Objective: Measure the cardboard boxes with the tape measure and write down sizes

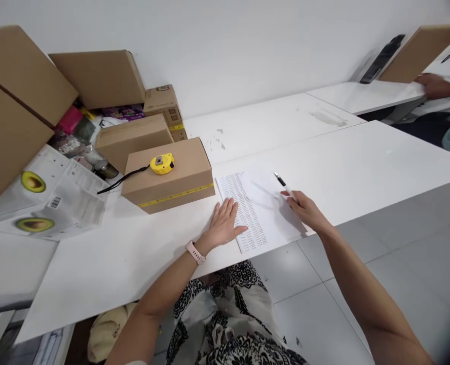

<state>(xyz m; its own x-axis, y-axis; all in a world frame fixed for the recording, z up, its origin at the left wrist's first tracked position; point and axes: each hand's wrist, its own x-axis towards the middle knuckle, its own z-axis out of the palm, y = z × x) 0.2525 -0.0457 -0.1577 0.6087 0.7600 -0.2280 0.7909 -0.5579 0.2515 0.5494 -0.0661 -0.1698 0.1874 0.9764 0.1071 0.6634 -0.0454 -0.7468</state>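
Observation:
My left hand (225,222) lies flat with its fingers stretched out on the left edge of a printed sheet of paper (265,203). Columns of small print run down the sheet's left part; the rest of it is white. In my right hand (304,210) is a white pen (282,181) with a dark grip, held above the paper's right side and pointing up and away from me. Left of the sheet stands a closed cardboard box (172,175) with yellow tape along its side. A yellow tape measure (162,163) with a black strap rests on top of it.
More cardboard boxes (99,78) and packaged goods crowd the left and back left. A white box with avocado pictures (50,197) stands at the left. White tables (346,162) stretch right. At the far right, another person's hand (436,86) is beside an upright box (418,56).

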